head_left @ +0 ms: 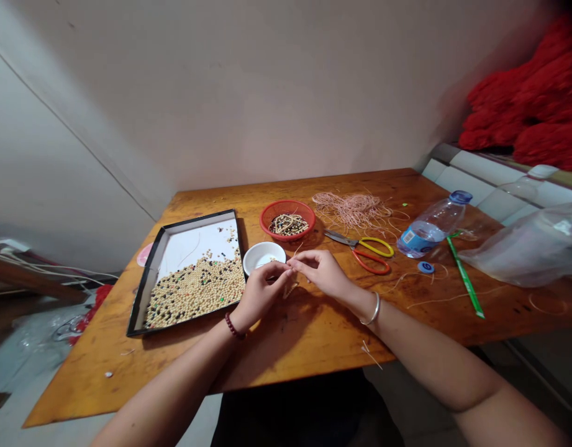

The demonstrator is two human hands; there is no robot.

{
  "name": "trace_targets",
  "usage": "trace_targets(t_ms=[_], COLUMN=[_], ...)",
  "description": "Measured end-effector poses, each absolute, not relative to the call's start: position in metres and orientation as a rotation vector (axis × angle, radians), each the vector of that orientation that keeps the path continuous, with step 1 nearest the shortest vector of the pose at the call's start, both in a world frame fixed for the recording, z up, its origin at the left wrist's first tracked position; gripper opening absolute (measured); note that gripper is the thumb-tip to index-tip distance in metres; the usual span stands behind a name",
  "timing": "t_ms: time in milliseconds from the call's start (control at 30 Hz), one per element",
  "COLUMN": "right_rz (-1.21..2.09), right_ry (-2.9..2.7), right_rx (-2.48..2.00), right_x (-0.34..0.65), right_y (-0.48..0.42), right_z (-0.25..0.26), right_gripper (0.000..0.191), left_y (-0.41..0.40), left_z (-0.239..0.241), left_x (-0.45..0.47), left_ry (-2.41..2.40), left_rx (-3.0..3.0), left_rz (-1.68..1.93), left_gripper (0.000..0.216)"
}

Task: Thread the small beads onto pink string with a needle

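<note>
My left hand (263,290) and my right hand (323,272) meet fingertip to fingertip over the table, each in a pinch. Between them runs a thin pale cord (297,248), its end sticking up above the fingers. A short strand of light beads (290,289) hangs below, partly hidden by my fingers. Just behind my left hand stands a white bowl (251,256) with a few beads in it. To the left lies a black-rimmed tray (135,310) of loose beads (197,288), mostly cream with dark ones among them.
A red basket (263,225) holds beaded strands. Scissors (360,243) lie near a tangle of pink cord (355,210). Further right are a water bottle (428,226), a blue cap (426,267), a green stick (466,279) and a plastic bag (528,248). The table edge (248,390) is close to me.
</note>
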State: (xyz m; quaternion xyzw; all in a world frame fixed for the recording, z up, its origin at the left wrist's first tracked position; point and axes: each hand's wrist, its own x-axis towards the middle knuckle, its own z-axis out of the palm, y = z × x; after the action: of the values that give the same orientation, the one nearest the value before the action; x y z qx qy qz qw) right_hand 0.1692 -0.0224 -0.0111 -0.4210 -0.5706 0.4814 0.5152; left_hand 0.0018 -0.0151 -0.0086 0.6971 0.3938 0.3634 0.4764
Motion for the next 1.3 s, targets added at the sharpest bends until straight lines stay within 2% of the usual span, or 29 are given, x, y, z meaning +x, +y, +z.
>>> trace_targets(t_ms=[633,867,1300], right_rz=[1.334,0.995,1.412], right_ry=[-1.317,-1.424,-1.27], right_rx=[-1.073,-1.112,-0.9], right_x=[0.17,0.165,0.16], right_y=[-0.02,-0.024,-0.031], right_z=[-0.008,-0.017,-0.012], right_gripper=[0.028,0.023,0.029], left_y=[-0.016,-0.015,-0.015], left_z=[-0.012,-0.01,-0.007], left_x=[0.005,0.003,-0.001], left_ry=[0.903,0.877,0.767], left_rx=[1.598,1.599,1.357], left_rz=[0.854,0.857,0.79], left_gripper=[0.027,0.025,0.027])
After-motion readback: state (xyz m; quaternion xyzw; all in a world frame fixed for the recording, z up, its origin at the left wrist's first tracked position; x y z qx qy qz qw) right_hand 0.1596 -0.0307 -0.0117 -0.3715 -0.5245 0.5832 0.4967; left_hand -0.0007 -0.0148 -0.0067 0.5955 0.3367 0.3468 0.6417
